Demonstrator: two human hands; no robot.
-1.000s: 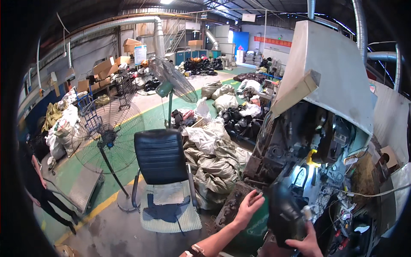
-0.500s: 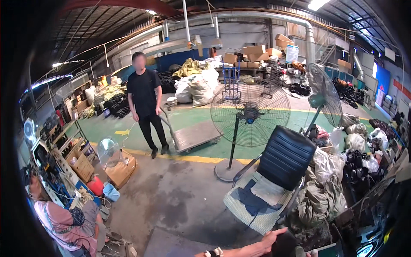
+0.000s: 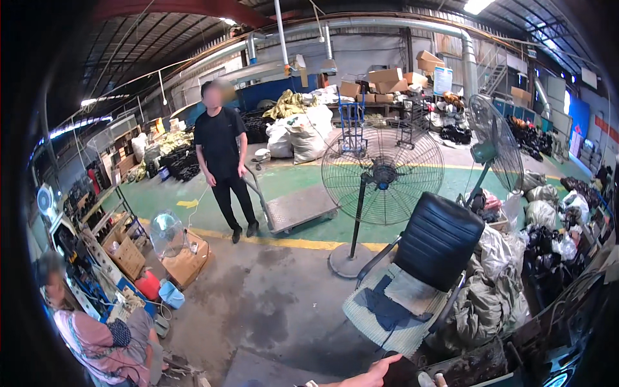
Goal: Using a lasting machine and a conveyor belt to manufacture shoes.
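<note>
Grey concrete floor [image 3: 258, 284], blotched with dark stains, fills the near part of a large workshop; beyond it runs a green lane [image 3: 284, 182] edged by a yellow line [image 3: 290, 239]. A silvery duct [image 3: 380, 24] crosses above the far wall [image 3: 361, 48], with cardboard boxes [image 3: 388, 82] and bulging sacks [image 3: 309, 134] piled below it.

At the bottom edge, right of centre, is a dark object [image 3: 401, 372], just below the chair [image 3: 438, 240] in the view. Only its upper part shows, the frame cutting off the rest, so neither its long axis nor the way it points can be told.

Both hands are partly cut off. The left hand [image 3: 377, 374] lies against the dark object's left side, a finger stretched toward the upper right; whether it grips cannot be told. Of the right hand [image 3: 440, 380] just a fingertip appears, so its state cannot be told either.

Counted: one chair with a black back and pale seat cover, one dark blue cloth [image 3: 383, 304] on that seat, two large standing fans [image 3: 385, 174], one platform trolley [image 3: 300, 208], one blue bucket [image 3: 171, 295], one red container [image 3: 147, 284], and two co-workers, one standing [image 3: 221, 145] by the trolley, one seated [image 3: 97, 338] at lower left.
</note>
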